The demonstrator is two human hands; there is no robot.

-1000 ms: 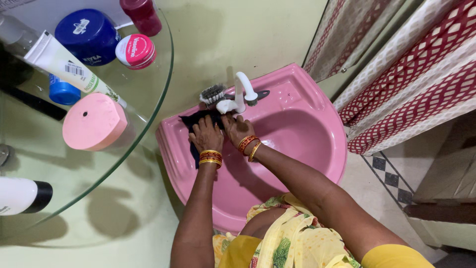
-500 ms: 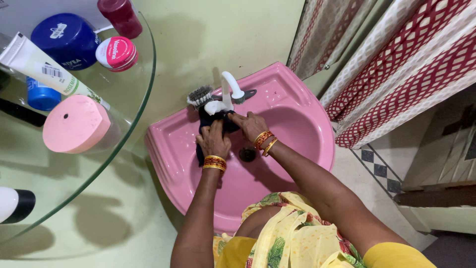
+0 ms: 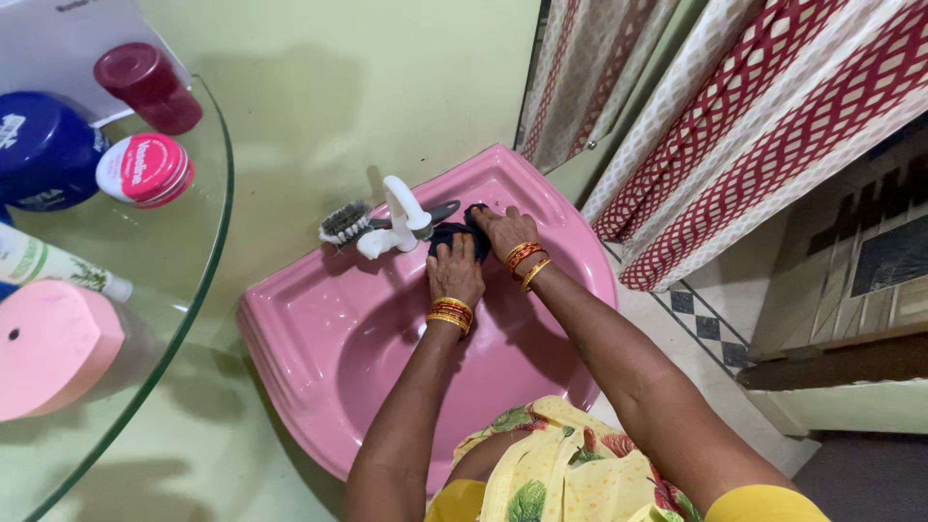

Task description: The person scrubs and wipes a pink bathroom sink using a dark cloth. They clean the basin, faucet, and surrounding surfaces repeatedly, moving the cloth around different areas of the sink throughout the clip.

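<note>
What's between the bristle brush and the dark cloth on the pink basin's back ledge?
Head view: the white plastic tap stands between the bristle brush and the dark cloth.

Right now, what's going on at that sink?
A person leans over a pink sink. Both hands press a dark cloth onto the back ledge beside the white tap: left hand on its near side, right hand on its far end. A brush lies behind the tap. Jars stand on a glass shelf to the left.
</note>
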